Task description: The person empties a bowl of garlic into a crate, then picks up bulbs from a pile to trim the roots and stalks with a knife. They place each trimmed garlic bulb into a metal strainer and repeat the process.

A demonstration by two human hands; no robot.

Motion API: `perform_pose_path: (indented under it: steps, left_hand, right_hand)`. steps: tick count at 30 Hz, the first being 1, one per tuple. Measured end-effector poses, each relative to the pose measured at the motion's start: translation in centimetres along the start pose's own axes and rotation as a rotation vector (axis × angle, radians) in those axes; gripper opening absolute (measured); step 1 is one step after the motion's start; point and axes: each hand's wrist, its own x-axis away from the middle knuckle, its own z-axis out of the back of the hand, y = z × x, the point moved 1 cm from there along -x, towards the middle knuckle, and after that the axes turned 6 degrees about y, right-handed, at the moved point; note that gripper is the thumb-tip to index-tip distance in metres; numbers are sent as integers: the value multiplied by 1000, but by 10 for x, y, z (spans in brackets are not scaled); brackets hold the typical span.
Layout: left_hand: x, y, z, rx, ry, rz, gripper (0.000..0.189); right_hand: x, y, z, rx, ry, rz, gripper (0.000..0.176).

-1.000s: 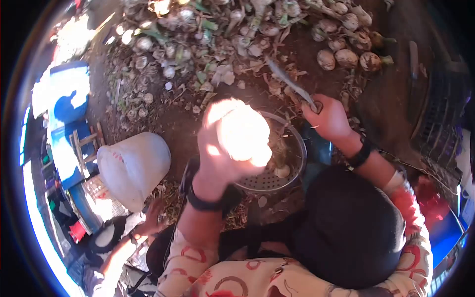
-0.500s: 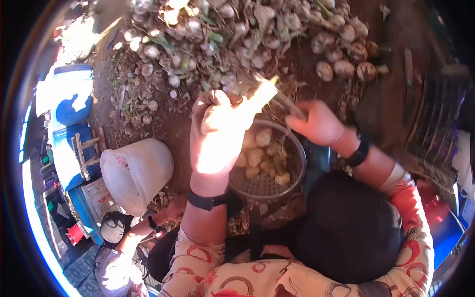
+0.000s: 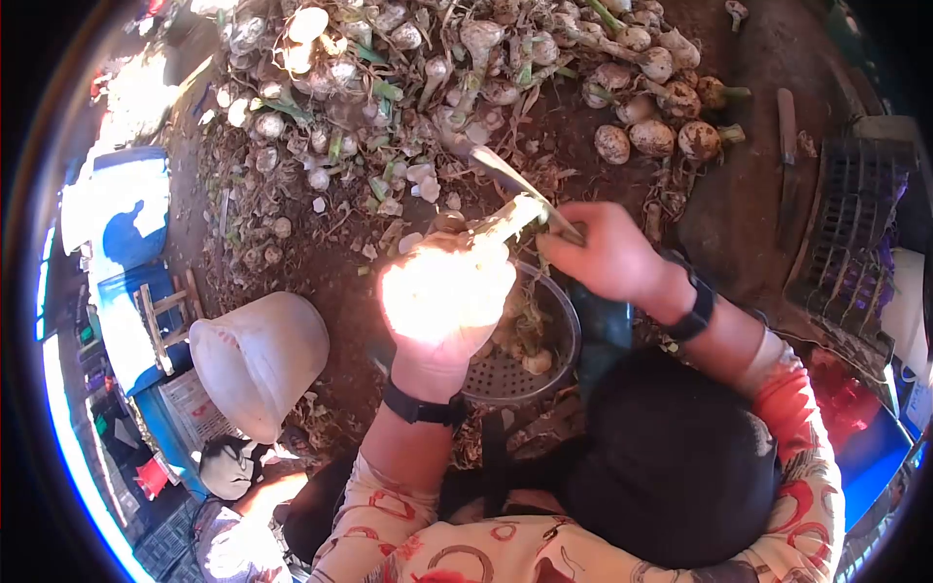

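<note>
Left hand point(image 3: 442, 296) clamps pale stalked bulb point(image 3: 507, 221), right hand point(image 3: 603, 257) fists thin steel knife point(image 3: 505, 173) at the stalk; best to cut away from the fingers, over round perforated metal colander point(image 3: 505, 374).

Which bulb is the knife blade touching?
The bulb gripped in the left hand above the colander; the knife meets its stalk. Others lie in the colander or the pile beyond.
</note>
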Motion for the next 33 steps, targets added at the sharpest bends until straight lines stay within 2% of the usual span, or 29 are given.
perform_pose_path:
  steps: [1, 2, 3, 4, 5, 6, 8, 9, 10, 11, 12, 13, 14, 15, 16, 18, 20, 21, 22, 24, 26, 29, 32, 33]
  left_hand:
    - [2, 9, 4, -287, -20, -89, 33]
    - [3, 15, 5, -297, -39, -104, 33]
    - [2, 22, 7, -364, 36, -113, 27]
    - [4, 26, 12, -428, 127, -118, 22]
    - [6, 21, 20, -353, 83, -27, 16]
    - [3, 16, 30, -282, 25, 67, 11]
    - [6, 20, 53, -1610, 144, -64, 15]
    - [-3, 32, 65, -1658, 219, -313, 20]
    - [-23, 52, 71, -1682, 291, -572, 26]
    - [-48, 84, 70, -1088, 282, -388, 38]
    - [-56, 86, 17, -1320, 646, -361, 53]
    - [-79, 102, 18, -1216, 594, -347, 58]
    - [-110, 115, 21, -1144, 646, -206, 57]
    - [-128, 112, 13, -1137, 741, -231, 45]
    - [-149, 115, 16, -1106, 796, -211, 45]
    - [-181, 109, 11, -753, 838, -165, 36]
    - [-213, 109, 26, -467, 853, -215, 27]
    - [-215, 105, 27, -510, 916, -228, 22]
    - [-214, 99, 33, -688, 847, -288, 23]
    - [-195, 87, 42, -659, 731, -404, 26]
    - [-143, 68, 40, -733, 656, -356, 29]
    - [-67, 26, 35, -798, 711, -271, 28]
    - [-5, -6, 40, -887, 552, -77, 24]
    - [7, -12, 37, -872, 539, -72, 24]
  right_hand:
    - [11, 42, -9, 185, -83, -90, 28]
    - [11, 62, -12, 376, -161, -165, 33]
    - [6, 53, -7, 381, -159, -126, 33]
    - [11, 38, -2, 223, -16, -256, 34]
    - [18, 31, 1, 54, 121, -404, 35]
    - [13, 38, 9, 24, 206, -322, 34]
    - [-5, 18, 33, 77, 222, -396, 28]
    - [-5, 20, 34, 70, 224, -382, 28]
    - [-4, 23, 35, -25, 237, -391, 25]
    - [-1, 24, 33, -116, 243, -405, 22]
    - [3, 25, 28, -110, 234, -395, 22]
    - [7, 27, 22, -126, 226, -432, 20]
    - [9, 30, 17, -143, 220, -466, 18]
    - [10, 33, 13, -260, 205, -529, 18]
    - [10, 35, 11, -263, 201, -522, 18]
    - [9, 41, 9, -355, 196, -571, 17]
    - [9, 42, 10, -373, 193, -573, 16]
    - [9, 42, 12, -388, 203, -571, 16]
    - [8, 42, 15, -400, 212, -569, 16]
    - [7, 45, 23, -375, 223, -587, 17]
    - [4, 47, 23, -368, 240, -612, 19]
    - [-7, 41, 25, -284, 254, -637, 17]
    - [-19, 32, 14, -417, 314, -670, 19]
    - [-23, 38, 8, -457, 326, -578, 22]
